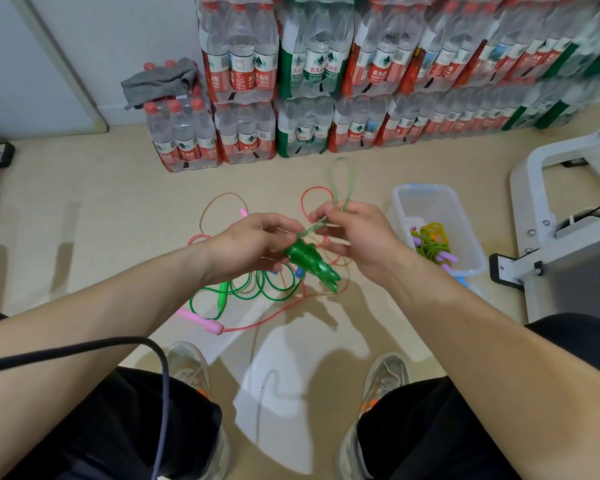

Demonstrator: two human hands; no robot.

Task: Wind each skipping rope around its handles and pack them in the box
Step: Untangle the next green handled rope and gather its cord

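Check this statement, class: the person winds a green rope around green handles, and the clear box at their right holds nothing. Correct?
Not quite. The head view shows the clear box holds a wound rope with purple handles. The rest stands: the left hand grips the green handles and the right hand pinches the green rope.

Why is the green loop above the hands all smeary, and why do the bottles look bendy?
Head view: the green rope loop is motion-blurred, probably swinging from the right hand; the wide lens curves the bottle packs near the edges; shadows lie on the floor.
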